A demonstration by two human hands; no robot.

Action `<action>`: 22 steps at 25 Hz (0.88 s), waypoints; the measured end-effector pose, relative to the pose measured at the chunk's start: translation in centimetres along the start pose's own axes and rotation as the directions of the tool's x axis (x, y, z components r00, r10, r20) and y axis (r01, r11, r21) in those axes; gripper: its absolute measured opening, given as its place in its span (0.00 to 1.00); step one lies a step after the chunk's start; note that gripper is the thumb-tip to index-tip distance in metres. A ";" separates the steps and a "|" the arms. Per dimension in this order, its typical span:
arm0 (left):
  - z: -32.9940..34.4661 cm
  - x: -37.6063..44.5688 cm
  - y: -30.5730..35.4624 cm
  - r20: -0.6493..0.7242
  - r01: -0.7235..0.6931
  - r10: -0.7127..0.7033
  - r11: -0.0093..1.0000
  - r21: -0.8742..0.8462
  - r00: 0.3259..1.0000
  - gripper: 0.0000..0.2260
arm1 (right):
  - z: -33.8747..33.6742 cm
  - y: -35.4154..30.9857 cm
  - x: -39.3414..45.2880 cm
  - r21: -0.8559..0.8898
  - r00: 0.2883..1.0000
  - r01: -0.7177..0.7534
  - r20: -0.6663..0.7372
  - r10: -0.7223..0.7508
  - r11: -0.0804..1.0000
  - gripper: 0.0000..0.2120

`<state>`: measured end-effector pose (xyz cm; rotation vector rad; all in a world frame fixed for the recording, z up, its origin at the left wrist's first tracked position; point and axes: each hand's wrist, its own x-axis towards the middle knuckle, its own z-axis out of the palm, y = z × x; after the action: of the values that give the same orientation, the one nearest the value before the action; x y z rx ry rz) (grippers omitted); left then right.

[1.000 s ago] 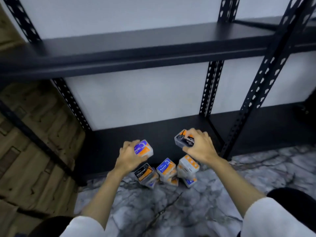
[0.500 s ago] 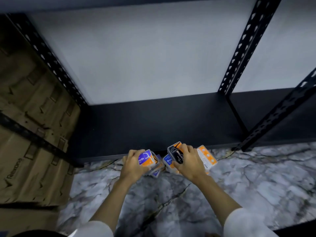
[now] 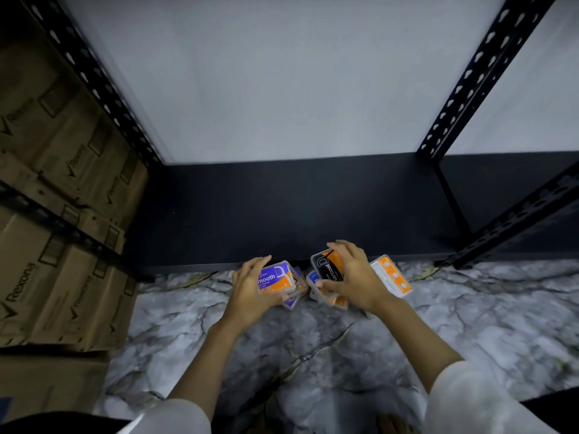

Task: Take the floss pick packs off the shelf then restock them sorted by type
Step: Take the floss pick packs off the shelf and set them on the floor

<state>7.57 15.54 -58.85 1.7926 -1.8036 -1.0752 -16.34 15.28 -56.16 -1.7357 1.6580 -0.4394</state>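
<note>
My left hand (image 3: 250, 288) grips a purple and orange "Smooth" floss pick pack (image 3: 277, 279) just in front of the bottom shelf's edge. My right hand (image 3: 354, 277) holds a black and orange "Charcoal" pack (image 3: 327, 267) beside it. Under and between my hands several more packs (image 3: 322, 297) lie in a pile on the marble floor, partly hidden. A white and orange pack (image 3: 391, 277) lies on its side to the right of my right hand. The black bottom shelf (image 3: 297, 214) holds nothing.
Black perforated uprights (image 3: 463, 98) frame the shelf bay, and another stands at the left (image 3: 94, 76). Stacked cardboard "Rexona" boxes (image 3: 47, 245) fill the left side. Grey marble floor (image 3: 313, 355) stretches toward me.
The view has tilted down and closer to the bottom shelf. Both hands, each with its pack, have lowered from above the pile to just over it.
</note>
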 end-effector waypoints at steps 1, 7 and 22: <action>-0.2 0.0 0.0 -0.008 0.012 -0.012 0.999 -0.032 1.000 0.39 | -0.8 0.2 0.1 0.020 0.998 0.008 0.059 -0.009 1.000 0.43; 0.1 0.1 -1.0 0.020 0.054 -0.053 0.996 -0.072 0.998 0.38 | -1.5 2.0 1.3 -0.265 0.940 0.175 0.332 -0.080 0.948 0.53; 0.3 1.4 -1.5 0.099 0.021 -0.011 0.994 -0.104 0.995 0.38 | 2.8 0.4 0.5 -0.403 0.978 -0.089 -0.207 0.004 0.911 0.49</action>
<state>8.25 14.46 -60.49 1.7230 -1.7560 -1.2603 -14.68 15.45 -58.53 -1.9987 2.0492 -0.2619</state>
